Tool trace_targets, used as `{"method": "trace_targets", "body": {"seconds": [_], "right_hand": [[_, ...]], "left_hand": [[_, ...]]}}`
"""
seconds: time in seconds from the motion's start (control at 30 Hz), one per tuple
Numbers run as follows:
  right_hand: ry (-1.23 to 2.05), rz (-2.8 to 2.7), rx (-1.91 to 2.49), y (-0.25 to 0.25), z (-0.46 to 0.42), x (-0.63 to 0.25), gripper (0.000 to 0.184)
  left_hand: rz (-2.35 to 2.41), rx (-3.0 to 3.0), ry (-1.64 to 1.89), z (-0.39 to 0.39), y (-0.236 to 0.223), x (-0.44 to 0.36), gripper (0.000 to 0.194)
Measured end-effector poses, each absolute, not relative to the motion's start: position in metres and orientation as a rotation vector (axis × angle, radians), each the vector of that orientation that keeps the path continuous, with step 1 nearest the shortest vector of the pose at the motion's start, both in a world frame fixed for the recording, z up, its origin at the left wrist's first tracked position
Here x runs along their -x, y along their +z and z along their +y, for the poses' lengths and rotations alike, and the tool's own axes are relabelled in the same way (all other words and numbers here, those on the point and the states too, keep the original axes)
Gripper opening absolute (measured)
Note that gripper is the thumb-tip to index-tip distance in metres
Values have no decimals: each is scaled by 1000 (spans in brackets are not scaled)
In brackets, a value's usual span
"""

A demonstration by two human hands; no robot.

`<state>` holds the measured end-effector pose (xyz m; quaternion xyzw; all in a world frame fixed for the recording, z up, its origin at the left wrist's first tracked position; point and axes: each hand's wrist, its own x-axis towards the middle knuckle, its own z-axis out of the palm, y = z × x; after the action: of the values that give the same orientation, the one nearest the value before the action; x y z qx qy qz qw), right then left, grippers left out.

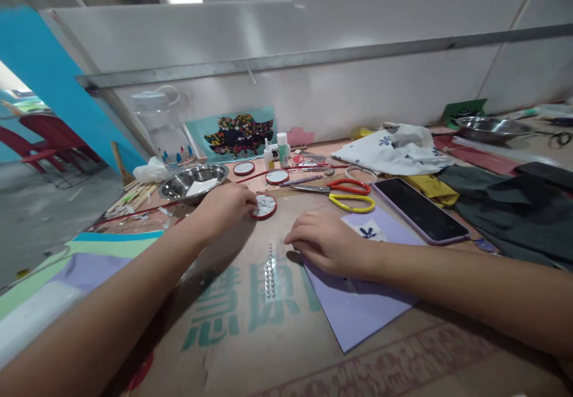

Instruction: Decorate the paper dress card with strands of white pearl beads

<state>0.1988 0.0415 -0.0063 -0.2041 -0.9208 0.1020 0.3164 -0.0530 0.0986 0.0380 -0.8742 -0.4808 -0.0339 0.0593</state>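
Note:
My left hand (230, 206) reaches over the cardboard, its curled fingers at the left rim of a small red-rimmed round dish (264, 206) with whitish, shiny bits in it. Whether those fingers grip the rim or a bit is hidden. My right hand (329, 240) is closed, fingers pressed together, resting over a purple foam sheet (358, 325). Anything in that pinch is too small to make out. By the sheet's top lies a white fabric piece with a dark blue flower (369, 231). Between my hands is a clear strip of silvery stick-on gems (270, 277).
Orange-and-yellow-handled scissors (351, 203) and a phone (421, 211) lie beyond my right hand. A steel bowl (192, 183), two more round dishes, small glue bottles (283, 151) and a water jug (161, 128) stand at the back. Cloth (398, 149) is heaped to the right.

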Motion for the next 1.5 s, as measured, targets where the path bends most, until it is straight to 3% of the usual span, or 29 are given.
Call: {"method": "trace_targets", "body": {"seconds": [0.47, 1.5], "right_hand": [[348, -2367, 594, -9, 43, -199, 19], [348, -2258, 459, -8, 45, -202, 20]], "left_hand": [[-1254, 2595, 32, 89, 34, 41, 26], [-1626, 2617, -235, 98, 33, 47, 32]]}}
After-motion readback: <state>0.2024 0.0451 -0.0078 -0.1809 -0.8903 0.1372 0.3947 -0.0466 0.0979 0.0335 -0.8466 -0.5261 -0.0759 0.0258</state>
